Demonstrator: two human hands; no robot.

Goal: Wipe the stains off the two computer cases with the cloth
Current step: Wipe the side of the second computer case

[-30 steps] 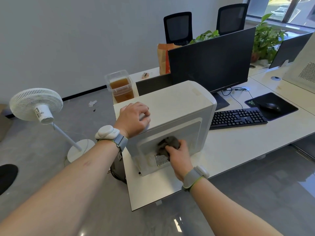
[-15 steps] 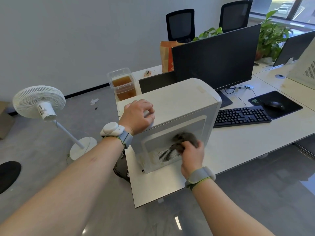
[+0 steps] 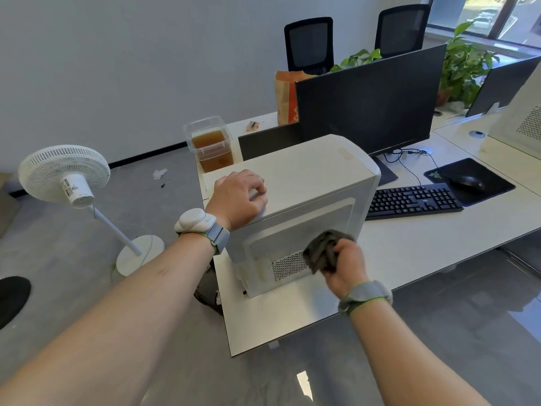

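Observation:
A white computer case (image 3: pixel 304 177) stands upright at the near left end of the desk (image 3: pixel 409 250). My left hand (image 3: pixel 238 197) rests on its top near corner with fingers curled over the top surface. My right hand (image 3: pixel 345 265) grips a bunched dark grey cloth (image 3: pixel 325 250) and holds it against the case's near side panel, just right of the perforated vent. A second white case (image 3: pixel 524 127) shows partly at the far right edge.
A black monitor (image 3: pixel 371 101) stands behind the case, with a keyboard (image 3: pixel 412 200) and a mouse (image 3: pixel 468 180) on a black pad to the right. A clear tub of brown liquid (image 3: pixel 212 145) sits behind the case. A white fan (image 3: pixel 67 177) stands on the floor at left.
My right hand has slid the cloth rightward along the case's side panel, from over the vent to its right end. My left hand has stayed on the case's top.

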